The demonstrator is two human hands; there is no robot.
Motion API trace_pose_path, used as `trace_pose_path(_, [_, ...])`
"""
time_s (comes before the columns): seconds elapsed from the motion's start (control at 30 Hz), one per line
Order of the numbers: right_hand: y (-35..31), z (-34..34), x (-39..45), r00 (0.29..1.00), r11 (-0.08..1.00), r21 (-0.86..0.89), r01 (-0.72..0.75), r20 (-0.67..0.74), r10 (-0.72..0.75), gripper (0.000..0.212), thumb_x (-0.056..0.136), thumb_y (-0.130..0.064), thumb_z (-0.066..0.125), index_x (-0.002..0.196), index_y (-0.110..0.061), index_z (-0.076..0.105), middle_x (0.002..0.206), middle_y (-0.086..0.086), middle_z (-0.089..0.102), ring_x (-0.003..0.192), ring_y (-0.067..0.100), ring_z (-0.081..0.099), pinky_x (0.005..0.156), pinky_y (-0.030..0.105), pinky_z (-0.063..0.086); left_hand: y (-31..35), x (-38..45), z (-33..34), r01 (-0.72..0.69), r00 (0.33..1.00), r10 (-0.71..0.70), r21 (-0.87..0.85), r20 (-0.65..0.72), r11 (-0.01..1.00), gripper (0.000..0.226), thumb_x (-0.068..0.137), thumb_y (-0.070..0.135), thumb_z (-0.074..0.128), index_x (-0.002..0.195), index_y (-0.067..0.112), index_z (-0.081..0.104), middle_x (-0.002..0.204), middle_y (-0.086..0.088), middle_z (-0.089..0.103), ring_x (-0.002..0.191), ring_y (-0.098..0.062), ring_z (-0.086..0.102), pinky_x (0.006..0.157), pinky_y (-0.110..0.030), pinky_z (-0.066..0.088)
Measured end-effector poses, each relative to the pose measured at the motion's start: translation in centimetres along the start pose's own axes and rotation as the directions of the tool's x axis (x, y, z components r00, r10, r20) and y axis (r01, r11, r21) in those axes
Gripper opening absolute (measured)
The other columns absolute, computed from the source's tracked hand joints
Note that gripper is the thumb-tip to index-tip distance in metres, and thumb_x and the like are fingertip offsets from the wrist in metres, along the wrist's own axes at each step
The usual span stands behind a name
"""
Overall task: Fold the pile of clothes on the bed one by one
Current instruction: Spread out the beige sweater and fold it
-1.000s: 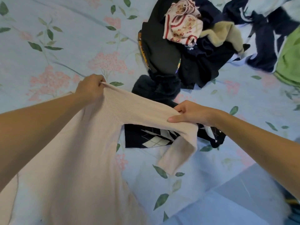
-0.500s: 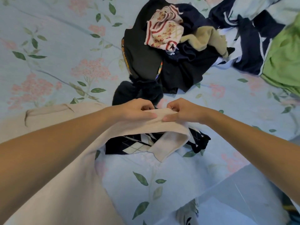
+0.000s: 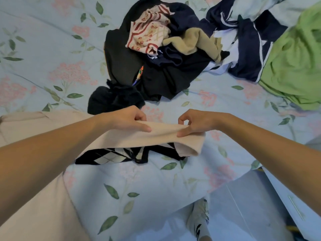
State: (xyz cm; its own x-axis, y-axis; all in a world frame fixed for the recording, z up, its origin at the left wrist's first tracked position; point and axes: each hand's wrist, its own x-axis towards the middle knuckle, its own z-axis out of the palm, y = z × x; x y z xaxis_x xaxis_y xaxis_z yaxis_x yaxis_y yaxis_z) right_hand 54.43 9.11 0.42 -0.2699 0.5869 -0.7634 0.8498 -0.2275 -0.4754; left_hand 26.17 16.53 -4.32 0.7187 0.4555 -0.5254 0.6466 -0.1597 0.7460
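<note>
Garment: beige sweater [image 3: 31, 197] lies on the bed [image 3: 43, 49], its sleeve [image 3: 165, 134] stretched level between both hands.
Left hand [image 3: 128, 119]: grip pinching the sleeve's upper edge, thumb laid flat along the knit.
Right hand [image 3: 196, 122]: grip pinching the sleeve near its cuff, likely to hold it taut and smooth for folding inward.
Beneath: argyle top [image 3: 107, 156] lies under the sleeve.
Pile [image 3: 165, 54]: unfolded, beyond the hands; most of the task remains.
</note>
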Motion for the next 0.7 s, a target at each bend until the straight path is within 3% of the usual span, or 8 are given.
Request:
trace_pose_path(0.13, [3.3, -0.5, -1.5, 0.999, 0.998, -0.046, 0.036, -0.035, -0.037, 0.045, 0.087, -0.055, 0.078, 0.08, -0.012, 0.07, 0.076, -0.01, 0.061, 0.075, 0.01, 0.056, 0.072, 0.028, 0.043, 2.6, 3.0, 3.3, -0.005, 1.0, 0.006, -0.073, 0.008, 0.997, 0.035, 0.09, 0.041, 0.079, 0.079, 0.008, 0.072, 0.063, 0.001, 0.051, 0.059, -0.01, 0.043, 0.057, -0.025, 0.032])
trace_pose_path(0.27, [7.3, 0.2, -1.6, 0.996, 0.999, -0.009, 0.046, -0.073, -0.047, 0.045, 0.09, -0.055, 0.075, 0.065, -0.019, 0.064, 0.064, -0.013, 0.054, 0.068, 0.01, 0.051, 0.069, 0.028, 0.04, 5.5, 5.5, 5.6, -0.013, 0.999, 0.015, 0.053, -0.039, 0.998, 0.028, 0.102, 0.031, 0.064, 0.08, 0.014, 0.067, 0.071, 0.006, 0.055, 0.062, -0.004, 0.045, 0.064, -0.024, 0.037])
trace_pose_path(0.33, [9.2, 1.2, -1.0, 0.983, 0.993, -0.023, 0.117, -0.14, -0.119, 0.041, 0.094, -0.048, 0.072, 0.069, -0.017, 0.064, 0.064, -0.009, 0.051, 0.066, 0.011, 0.047, 0.068, 0.031, 0.039, 6.7, 6.3, 7.1, 0.025, 0.997, -0.02, 0.074, -0.07, 0.997, 0.035, 0.104, 0.036, 0.058, 0.075, 0.017, 0.061, 0.073, 0.005, 0.056, 0.065, -0.007, 0.047, 0.066, -0.029, 0.037])
trace_pose_path(0.43, [11.4, 3.0, -0.3, 0.974, 0.987, 0.002, 0.158, -0.168, -0.155, 0.033, 0.099, -0.039, 0.068, 0.078, -0.014, 0.068, 0.069, -0.005, 0.056, 0.069, 0.014, 0.05, 0.071, 0.037, 0.042, 7.6, 6.8, 9.5, 0.076, 0.995, -0.068, 0.103, -0.07, 0.992, 0.037, 0.094, 0.053, 0.068, 0.08, 0.019, 0.064, 0.076, 0.008, 0.06, 0.072, -0.013, 0.053, 0.066, -0.031, 0.04])
trace_pose_path(0.5, [12.4, 3.6, -0.3, 0.979, 0.989, 0.04, 0.143, -0.152, -0.136, 0.037, 0.102, -0.037, 0.064, 0.082, -0.006, 0.068, 0.072, -0.001, 0.055, 0.069, 0.015, 0.049, 0.07, 0.035, 0.039, 7.7, 7.0, 11.0, 0.102, 0.99, -0.078, 0.216, -0.118, 0.971, 0.034, 0.094, 0.046, 0.07, 0.077, 0.018, 0.062, 0.073, 0.006, 0.058, 0.077, -0.019, 0.053, 0.066, -0.035, 0.036])
trace_pose_path(0.57, [13.0, 3.5, -0.5, 0.984, 0.99, 0.049, 0.129, -0.131, -0.122, 0.043, 0.103, -0.037, 0.063, 0.083, 0.001, 0.064, 0.075, 0.005, 0.053, 0.071, 0.018, 0.047, 0.067, 0.034, 0.037, 7.7, 7.0, 12.5, 0.201, 0.931, -0.051, 0.392, -0.361, 0.898, 0.019, 0.096, 0.035, 0.067, 0.087, 0.017, 0.063, 0.087, 0.003, 0.059, 0.093, -0.024, 0.048, 0.075, -0.039, 0.033])
trace_pose_path(0.63, [13.4, 3.2, -0.9, 0.99, 0.991, 0.096, 0.089, -0.116, -0.078, 0.041, 0.103, -0.035, 0.064, 0.076, -0.005, 0.06, 0.075, 0.006, 0.052, 0.07, 0.018, 0.049, 0.064, 0.03, 0.037, 8.1, 6.8, 14.5, 0.353, 0.78, 0.029, 0.478, -0.625, 0.805, 0.015, 0.088, 0.02, 0.068, 0.101, 0.018, 0.061, 0.102, -0.001, 0.054, 0.099, -0.026, 0.044, 0.078, -0.038, 0.029])
trace_pose_path(0.7, [13.5, 2.9, -1.3, 0.992, 0.967, 0.248, 0.053, -0.124, -0.023, 0.039, 0.101, -0.032, 0.067, 0.067, -0.015, 0.056, 0.068, 0.002, 0.052, 0.065, 0.017, 0.05, 0.059, 0.027, 0.039, 9.1, 6.4, 17.1, 0.327, 0.676, 0.059, 0.37, -0.735, 0.87, 0.017, 0.086, 0.017, 0.069, 0.097, 0.017, 0.056, 0.098, -0.001, 0.052, 0.091, -0.024, 0.045, 0.075, -0.037, 0.033])
